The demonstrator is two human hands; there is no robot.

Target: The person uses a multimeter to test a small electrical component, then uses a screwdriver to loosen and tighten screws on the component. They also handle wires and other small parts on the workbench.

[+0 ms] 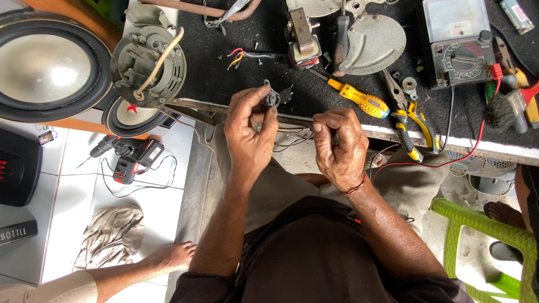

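A multimeter (457, 42) sits on the dark bench mat at about one o'clock of the view. Its body is black and rectangular; its pale, greyish screen (453, 18) fills the upper part, above a round black dial.

A black, flat label (18, 232) with white lettering lies on the white floor at eight o'clock, at the left edge.

A small boxy pack (45, 134), pale with dark print, lies on the floor at nine o'clock, just below the large speaker; detail is too small to tell.

A small cylinder (517, 15) with a light printed wrap lies at the top right corner, at two o'clock.
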